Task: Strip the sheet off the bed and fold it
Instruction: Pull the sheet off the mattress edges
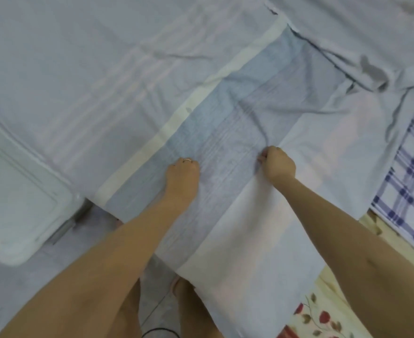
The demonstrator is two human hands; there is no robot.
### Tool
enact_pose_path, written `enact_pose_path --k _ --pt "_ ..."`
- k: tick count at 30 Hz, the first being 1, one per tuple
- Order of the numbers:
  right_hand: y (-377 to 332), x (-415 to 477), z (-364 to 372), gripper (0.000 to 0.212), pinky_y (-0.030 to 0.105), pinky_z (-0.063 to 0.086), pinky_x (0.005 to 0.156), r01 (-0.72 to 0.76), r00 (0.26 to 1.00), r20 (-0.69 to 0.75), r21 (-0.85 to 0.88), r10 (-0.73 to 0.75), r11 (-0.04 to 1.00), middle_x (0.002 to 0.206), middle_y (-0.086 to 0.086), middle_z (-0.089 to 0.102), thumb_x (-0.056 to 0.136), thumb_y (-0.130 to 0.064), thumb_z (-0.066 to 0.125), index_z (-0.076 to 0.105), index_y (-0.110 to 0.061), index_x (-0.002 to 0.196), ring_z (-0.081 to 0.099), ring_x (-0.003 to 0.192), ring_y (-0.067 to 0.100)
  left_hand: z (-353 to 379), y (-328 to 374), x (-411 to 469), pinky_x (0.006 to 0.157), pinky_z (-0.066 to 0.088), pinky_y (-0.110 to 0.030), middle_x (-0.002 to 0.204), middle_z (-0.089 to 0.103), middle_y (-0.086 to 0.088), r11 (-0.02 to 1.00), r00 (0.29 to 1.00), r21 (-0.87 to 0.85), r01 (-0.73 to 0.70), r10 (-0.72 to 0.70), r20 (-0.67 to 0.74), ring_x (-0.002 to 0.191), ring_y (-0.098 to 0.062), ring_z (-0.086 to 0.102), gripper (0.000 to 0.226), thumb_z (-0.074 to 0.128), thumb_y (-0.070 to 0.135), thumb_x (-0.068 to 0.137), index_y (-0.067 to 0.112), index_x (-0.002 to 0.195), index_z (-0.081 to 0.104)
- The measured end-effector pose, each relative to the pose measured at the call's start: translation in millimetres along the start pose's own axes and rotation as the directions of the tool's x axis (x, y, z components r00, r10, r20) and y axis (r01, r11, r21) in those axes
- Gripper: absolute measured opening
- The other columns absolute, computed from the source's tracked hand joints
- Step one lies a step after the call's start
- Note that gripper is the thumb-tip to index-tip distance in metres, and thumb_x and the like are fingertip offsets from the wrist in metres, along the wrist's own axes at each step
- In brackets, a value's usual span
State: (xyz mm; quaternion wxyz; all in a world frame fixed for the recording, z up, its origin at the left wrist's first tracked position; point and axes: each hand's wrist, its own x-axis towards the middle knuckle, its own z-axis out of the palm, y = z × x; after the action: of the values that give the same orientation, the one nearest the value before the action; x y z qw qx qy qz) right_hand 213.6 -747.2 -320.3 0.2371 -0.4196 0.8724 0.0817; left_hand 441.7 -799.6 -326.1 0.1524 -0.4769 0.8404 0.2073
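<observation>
Head view: the left hand [182,170], with a ring [187,160] on one finger, rests knuckles-up on the sheet [225,118], its fingers curled down into the cloth and gripping it. The right hand [278,163] is just beside it, apart from it, and pinches a small bunch of the same cloth between thumb and curled fingers; creases run away from that pinch. Both bare forearms reach forward from the bottom of the frame.

The pale blue-grey sheet lies spread out wide in front of the person. One layer is doubled over on the right, and the near edge hangs down toward the floor [152,289]. A cream band [171,132] runs diagonally across the sheet just left of the left hand.

A white pillow [18,191] lies at the left edge. A blue-and-white checked cloth [411,172] shows at the right, with a flowered cloth [323,318] below it. A bare foot [179,284] stands on the floor between the forearms, and a black cable [157,330] curves near the bottom edge.
</observation>
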Motion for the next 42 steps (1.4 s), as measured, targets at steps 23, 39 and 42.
enact_pose_path --k 23,39,42 --pt "16 -9 -3 0.026 0.032 0.032 0.092 0.078 0.996 -0.02 -0.377 -0.093 0.923 0.113 0.009 0.059 0.09 -0.002 0.04 0.056 -0.01 0.109 0.056 0.105 0.027 -9 0 -13 0.086 0.042 -0.033 0.109 0.063 -0.009 0.987 0.979 -0.159 0.028 0.005 0.203 0.103 -0.025 0.057 0.017 0.047 0.017 0.096 0.009 0.101 0.061" --pt "169 -53 12 0.035 0.043 0.041 0.09 -0.418 0.89 -0.106 0.203 0.444 0.886 0.124 0.02 0.051 0.098 -0.026 0.045 0.052 0.001 0.12 0.05 0.112 0.037 68 135 -85 0.086 0.043 -0.032 0.122 0.053 -0.008 0.988 0.99 0.078 -0.136 0.131 0.06 0.113 -0.023 0.05 0.057 0.067 0.048 0.078 0.01 0.118 0.053" --pt "175 -49 10 0.029 0.039 0.042 0.087 -0.396 0.906 -0.067 0.214 0.417 0.893 0.12 0.017 0.054 0.098 -0.022 0.043 0.056 -0.003 0.115 0.054 0.107 0.036 71 146 -71 0.087 0.041 -0.034 0.121 0.054 -0.009 0.975 0.974 0.096 -0.198 0.184 0.134 0.114 -0.025 0.05 0.023 0.047 0.017 0.095 0.008 0.115 0.053"
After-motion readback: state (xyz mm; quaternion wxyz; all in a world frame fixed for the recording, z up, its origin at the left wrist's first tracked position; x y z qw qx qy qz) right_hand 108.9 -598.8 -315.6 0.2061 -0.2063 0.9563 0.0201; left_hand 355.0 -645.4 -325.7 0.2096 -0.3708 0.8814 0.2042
